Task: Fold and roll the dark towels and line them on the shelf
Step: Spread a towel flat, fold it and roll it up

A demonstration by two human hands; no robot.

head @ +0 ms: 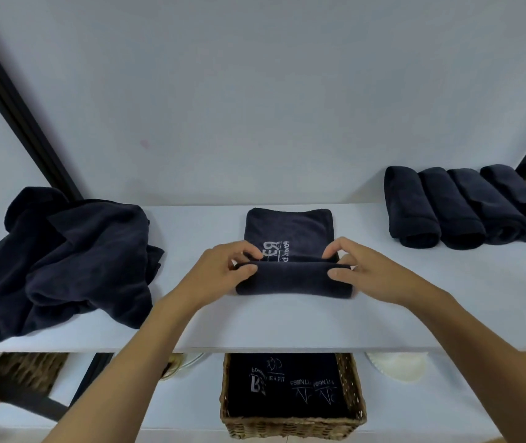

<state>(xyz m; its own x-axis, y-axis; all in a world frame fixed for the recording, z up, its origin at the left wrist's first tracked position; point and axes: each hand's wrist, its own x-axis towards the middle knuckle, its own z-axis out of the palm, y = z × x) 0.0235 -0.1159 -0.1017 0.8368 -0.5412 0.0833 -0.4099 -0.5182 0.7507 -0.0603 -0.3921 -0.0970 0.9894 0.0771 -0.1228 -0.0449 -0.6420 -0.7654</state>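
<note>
Left end of shelf [287,327]: loose towel heap [63,257] blocks it and spills over the front edge. Right end: row of four rolled towels [466,209]. Centre: half-rolled towel [290,251], near the wall [255,107]. Open lanes on either side of it and along the front. The wall closes the back.

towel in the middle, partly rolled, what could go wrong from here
1. The left hand and right hand grip the towel only at the ends of the roll. The middle could slacken or the roll run crooked, so it may not match the four rolled towels on the right.
2. The pile of loose towels hangs over the front edge of the shelf; a nudge from the left arm might drag it off.
</note>
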